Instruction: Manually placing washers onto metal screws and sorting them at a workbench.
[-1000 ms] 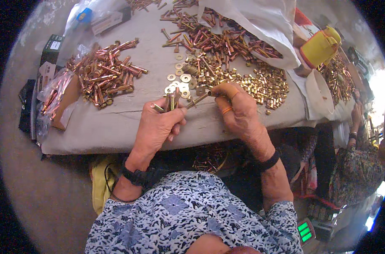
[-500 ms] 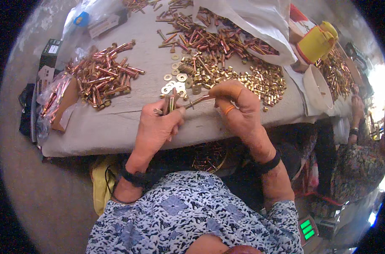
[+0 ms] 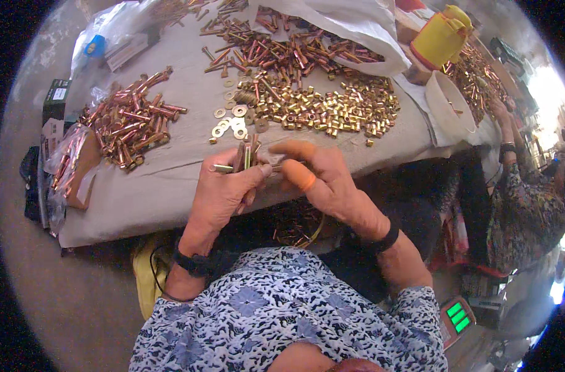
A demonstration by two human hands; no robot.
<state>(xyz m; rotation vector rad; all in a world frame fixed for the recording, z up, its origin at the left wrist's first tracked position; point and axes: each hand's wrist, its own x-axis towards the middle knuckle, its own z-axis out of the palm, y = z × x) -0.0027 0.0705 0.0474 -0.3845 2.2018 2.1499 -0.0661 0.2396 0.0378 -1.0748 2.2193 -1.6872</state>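
Note:
My left hand (image 3: 217, 189) is closed around several metal bolts (image 3: 247, 155), which stick up and sideways between its fingers. Another bolt (image 3: 276, 167) points from its thumb toward my right hand (image 3: 326, 183). My right hand's thumb and forefinger, in orange finger covers (image 3: 303, 177), come together around that bolt's end; the fingers partly hide what is there. Just beyond my left hand lie flat washers (image 3: 239, 111) and a heap of short brass-coloured sleeves (image 3: 332, 111). To the left is a pile of copper-coloured bolts with sleeves (image 3: 130, 121).
Loose bolts (image 3: 295, 53) spill from a white sack (image 3: 350, 25) at the back. A yellow jug (image 3: 440, 38) and a white bowl (image 3: 447, 105) stand at right. A bag of bolts (image 3: 65, 161) sits at the table's left edge. Another person's hand (image 3: 502, 118) is far right.
My right hand has moved left and nearer my body, bringing its fingertips close to my left hand. The bolts remain in my left hand. The view has shifted slightly, so the table appears farther left.

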